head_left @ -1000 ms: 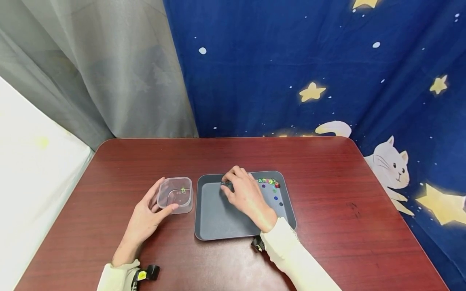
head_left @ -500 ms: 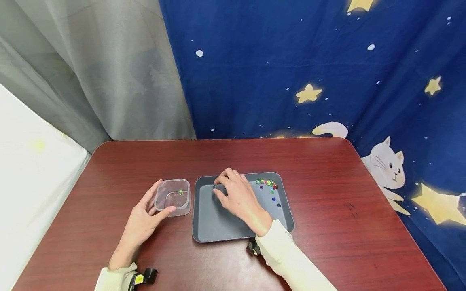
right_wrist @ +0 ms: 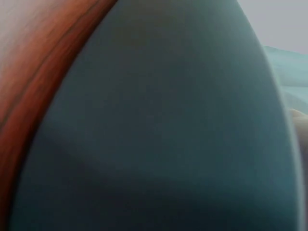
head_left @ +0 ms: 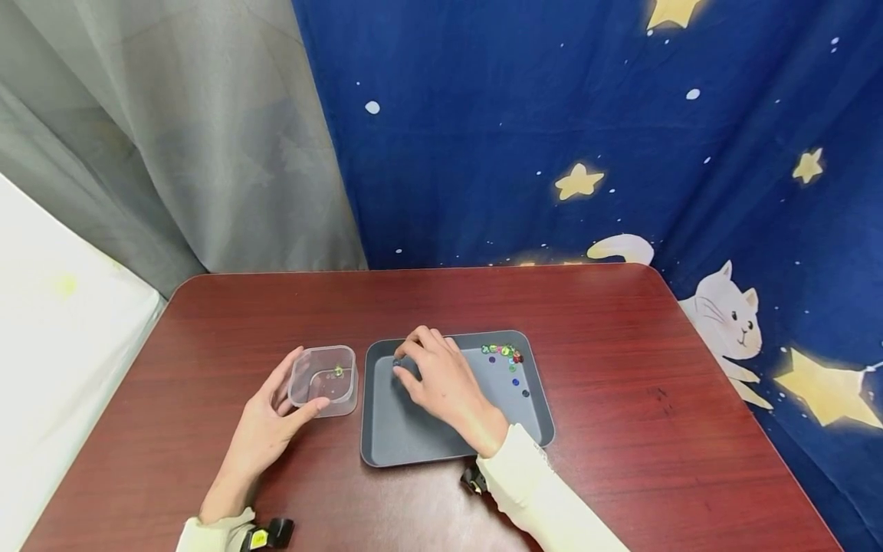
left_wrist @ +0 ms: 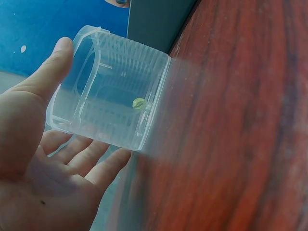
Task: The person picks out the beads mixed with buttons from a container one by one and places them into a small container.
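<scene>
The right hand (head_left: 441,383) pinches a small dark bead (head_left: 397,363) at the left part of the grey tray (head_left: 407,448); the left hand (head_left: 260,433), clasped on the clear container (head_left: 323,383) just beside the tray, holds it with a yellow-green bead (left_wrist: 138,103) inside. A slack pinch could drop the dark bead; a careless bump could tip the container.

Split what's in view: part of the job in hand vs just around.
Part of the job:
- left hand, holding clear container
- yellow-green piece inside it
- right hand, pinching small dark piece
- gray tray with colored pieces

Just around:
- gray curtain
- starry blue curtain
- wooden table
</scene>
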